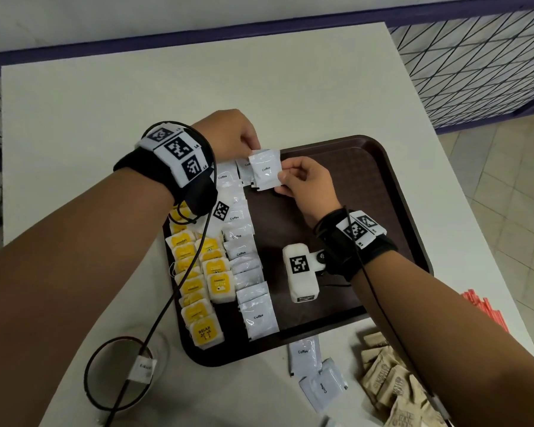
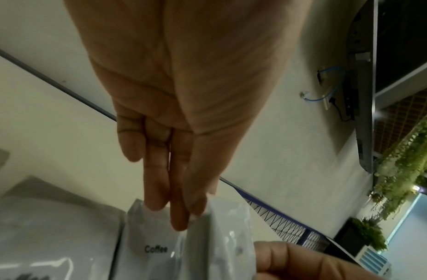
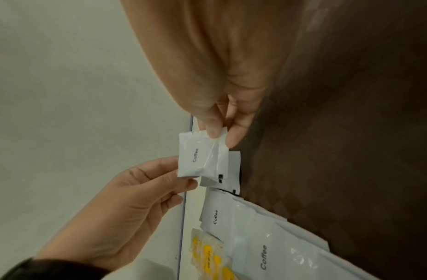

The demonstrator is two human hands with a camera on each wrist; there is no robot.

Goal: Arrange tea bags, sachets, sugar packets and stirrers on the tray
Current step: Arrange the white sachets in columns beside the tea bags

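A white coffee sachet (image 1: 265, 172) (image 3: 200, 155) (image 2: 155, 246) is held just above the far left part of the brown tray (image 1: 398, 211). My left hand (image 1: 253, 149) (image 2: 181, 214) (image 3: 183, 180) pinches its upper left corner. My right hand (image 1: 282, 180) (image 3: 222, 136) pinches its right edge between thumb and forefinger. Below it a row of overlapping coffee sachets (image 1: 244, 251) (image 3: 263, 246) runs down the tray. Left of that row lie yellow tea bags (image 1: 198, 288) (image 3: 207, 253) in two columns.
Loose coffee sachets (image 1: 315, 374) lie on the white table near the tray's front edge. Brown sugar packets (image 1: 392, 383) are piled at the front right. Red stirrers (image 1: 484, 309) lie right of my right forearm. A glass (image 1: 117, 377) stands front left.
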